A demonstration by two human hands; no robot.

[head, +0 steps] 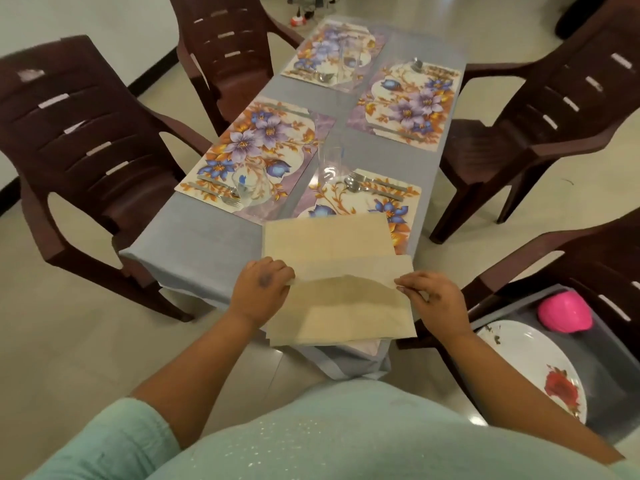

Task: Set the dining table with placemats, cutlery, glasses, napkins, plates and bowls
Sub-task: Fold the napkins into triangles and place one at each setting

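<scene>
A beige napkin [339,271] lies half folded over the near end of the table, covering part of the near right placemat [398,202]. My left hand [261,285] pinches its left edge and my right hand [429,299] pinches its right edge. Several floral placemats lie on the grey tablecloth [214,244]; the near left placemat [256,147] carries cutlery [214,190] and a clear glass [251,187]. A tall glass [330,164] stands beside a fork and spoon [367,187] on the near right placemat.
Dark brown plastic chairs [79,140] surround the table. On the chair at the right, a grey tray [602,368] holds a white flowered plate [533,368] and a pink bowl [564,311]. Far placemats [412,105] carry cutlery and a glass [346,64].
</scene>
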